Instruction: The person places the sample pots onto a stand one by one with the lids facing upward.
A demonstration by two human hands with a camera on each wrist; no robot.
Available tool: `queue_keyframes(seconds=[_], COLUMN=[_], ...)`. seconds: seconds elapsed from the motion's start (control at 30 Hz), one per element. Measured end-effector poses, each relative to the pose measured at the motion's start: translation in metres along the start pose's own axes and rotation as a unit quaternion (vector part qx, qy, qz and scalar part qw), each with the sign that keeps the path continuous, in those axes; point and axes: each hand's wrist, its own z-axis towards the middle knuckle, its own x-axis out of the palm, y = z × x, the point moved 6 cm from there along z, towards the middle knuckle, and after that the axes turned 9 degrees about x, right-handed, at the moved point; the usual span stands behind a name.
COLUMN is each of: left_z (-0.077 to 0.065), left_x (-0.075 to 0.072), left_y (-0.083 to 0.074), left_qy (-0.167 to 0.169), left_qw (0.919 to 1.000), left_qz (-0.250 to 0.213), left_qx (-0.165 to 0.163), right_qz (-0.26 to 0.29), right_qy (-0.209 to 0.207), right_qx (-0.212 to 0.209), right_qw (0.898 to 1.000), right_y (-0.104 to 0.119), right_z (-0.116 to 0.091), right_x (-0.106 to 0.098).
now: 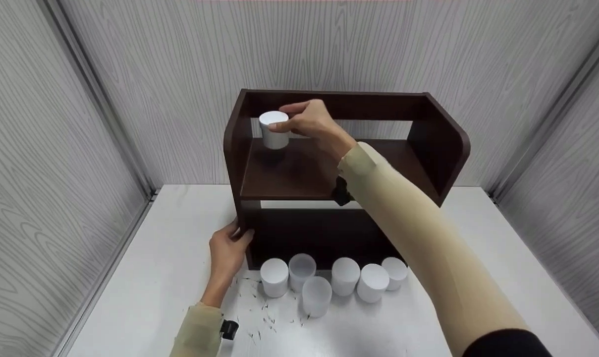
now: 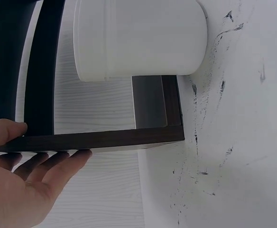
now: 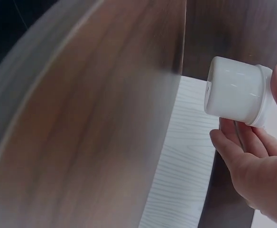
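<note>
My right hand (image 1: pixel 311 119) pinches a white lidded jar (image 1: pixel 274 131) between thumb and fingers, near its top. The jar hangs upright above the upper board of a dark brown two-tier shelf (image 1: pixel 289 171), close to its left side panel. In the right wrist view, the jar (image 3: pixel 235 90) appears sideways with its lid end against the thumb. My left hand (image 1: pixel 227 250) grips the lower front edge of the left side panel. The left wrist view shows the thumb on one face of that panel (image 2: pixel 110 138) and the fingers on the other.
Several white and frosted jars (image 1: pixel 316 296) stand on the white table (image 1: pixel 180 277) before the shelf's lower tier. Dark scratch marks (image 1: pixel 264 312) show on the table near the left hand. Wood-patterned grey walls (image 1: pixel 190 69) enclose the back and sides.
</note>
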Motion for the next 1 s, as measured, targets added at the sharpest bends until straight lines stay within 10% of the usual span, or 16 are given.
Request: queue_keyframes(seconds=[1.0], left_z=[-0.006], left_x=[0.002], left_y=[-0.004], left_qy=[-0.002], left_qw=[1.0000], left_qz=[-0.001], left_qx=[-0.002], right_qz=[-0.082], right_qy=[0.033], right_qx=[0.009], right_qw=[0.996], right_y=[-0.006], right_z=[0.023], right_x=[0.025])
